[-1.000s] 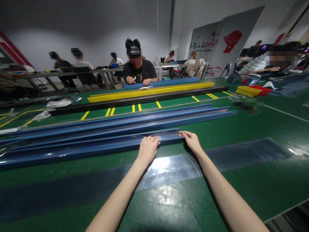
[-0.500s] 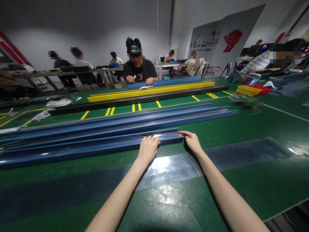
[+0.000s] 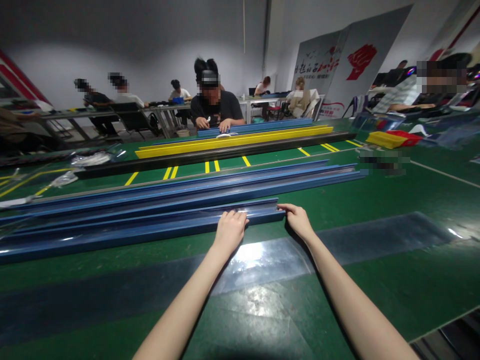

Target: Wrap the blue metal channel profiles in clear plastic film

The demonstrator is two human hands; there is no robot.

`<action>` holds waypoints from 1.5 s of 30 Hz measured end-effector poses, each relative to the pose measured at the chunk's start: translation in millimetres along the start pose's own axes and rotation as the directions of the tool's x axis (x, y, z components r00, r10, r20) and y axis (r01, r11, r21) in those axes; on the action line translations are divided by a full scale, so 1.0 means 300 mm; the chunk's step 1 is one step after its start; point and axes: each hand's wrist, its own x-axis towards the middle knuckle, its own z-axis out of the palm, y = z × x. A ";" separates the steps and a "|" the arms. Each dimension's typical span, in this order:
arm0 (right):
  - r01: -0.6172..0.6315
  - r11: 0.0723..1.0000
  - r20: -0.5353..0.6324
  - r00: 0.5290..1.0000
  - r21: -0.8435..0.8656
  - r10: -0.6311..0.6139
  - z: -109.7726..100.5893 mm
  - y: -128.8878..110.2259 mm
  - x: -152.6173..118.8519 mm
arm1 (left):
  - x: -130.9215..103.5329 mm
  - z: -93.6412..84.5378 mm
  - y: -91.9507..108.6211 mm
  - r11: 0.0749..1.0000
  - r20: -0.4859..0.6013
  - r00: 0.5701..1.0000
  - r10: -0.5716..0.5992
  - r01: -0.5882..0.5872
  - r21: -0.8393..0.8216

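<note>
A long blue plastic channel (image 3: 123, 229), open at the top, lies across the green table with a shiny clear lining inside it. My left hand (image 3: 231, 231) is closed over its near wall, a little short of the right end, with fingertips inside the trough. At that right end is my right hand (image 3: 298, 219), its index finger reaching over the end opening and the other fingers curled; the thumb is hidden. A flat clear plastic strip (image 3: 360, 243) lies on the table under my forearms.
More blue channels (image 3: 240, 186) lie just behind. Farther back are a yellow channel (image 3: 232, 142) and a black one (image 3: 210, 156). Across the table sits a person (image 3: 217, 107) working with both hands. Yellow and red trays (image 3: 386, 140) stand at the right back.
My hands and the blue channel hold nearly the same place. Across the table, the other person's hand has shifted slightly left.
</note>
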 end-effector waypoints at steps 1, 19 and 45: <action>0.002 1.000 -0.001 1.000 -0.006 -0.002 0.000 0.000 0.000 | 0.000 0.000 0.000 1.000 0.000 1.000 -0.003 0.003 -0.003; 0.019 0.998 -0.003 1.000 -0.055 -0.020 -0.003 0.001 -0.006 | 0.001 0.000 0.001 1.000 0.019 1.000 -0.016 0.016 -0.004; 0.027 0.997 0.004 1.000 -0.071 -0.027 -0.001 0.007 -0.004 | 0.001 0.004 -0.004 1.000 0.014 1.000 0.010 -0.010 0.004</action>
